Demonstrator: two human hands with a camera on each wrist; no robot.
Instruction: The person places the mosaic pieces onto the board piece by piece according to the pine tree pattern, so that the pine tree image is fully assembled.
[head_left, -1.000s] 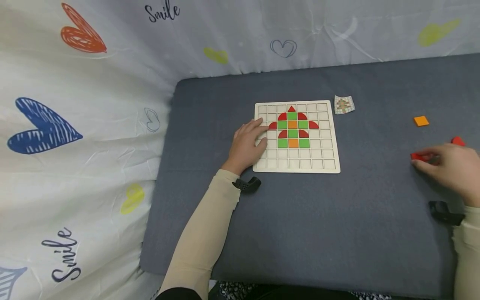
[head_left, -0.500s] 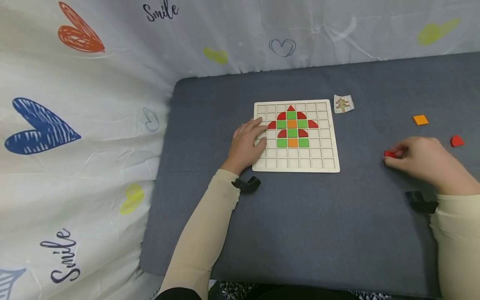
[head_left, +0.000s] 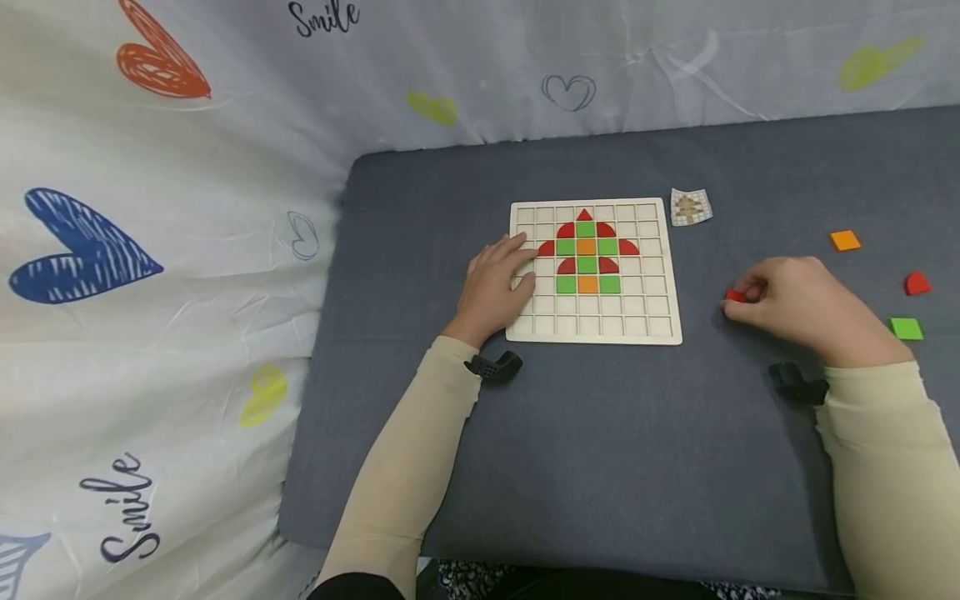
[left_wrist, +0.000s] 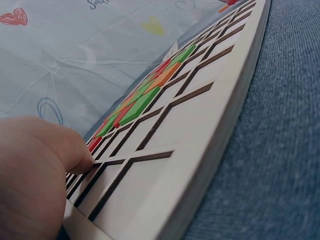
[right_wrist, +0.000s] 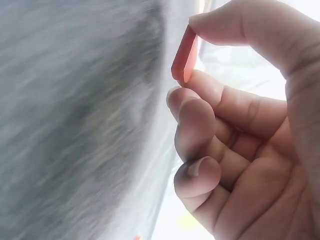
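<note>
A pale gridded board [head_left: 630, 325] lies on the grey table, with red, green and orange tiles set in its cells in a tree-like pattern. My left hand [head_left: 491, 287] rests on the board's left edge with its fingers extended. To the right of the board, my right hand [head_left: 787, 304] is held over the table. Between thumb and forefinger it pinches a small red tile [right_wrist: 186, 55]; its other fingers are curled in. Most of that tile's outline is hidden by the fingertips in the head view.
A small pattern card [head_left: 690, 207] lies at the board's upper right. Farther right are an orange tile [head_left: 845, 240], a red tile [head_left: 917, 283] with a rounded side, and a green tile [head_left: 906, 328] beside the right wrist. A printed white curtain [head_left: 487, 67] hangs behind the table.
My right hand has moved left towards the board, carrying the red tile. The green tile, hidden earlier, now shows beside the wrist. My left hand has stayed on the board.
</note>
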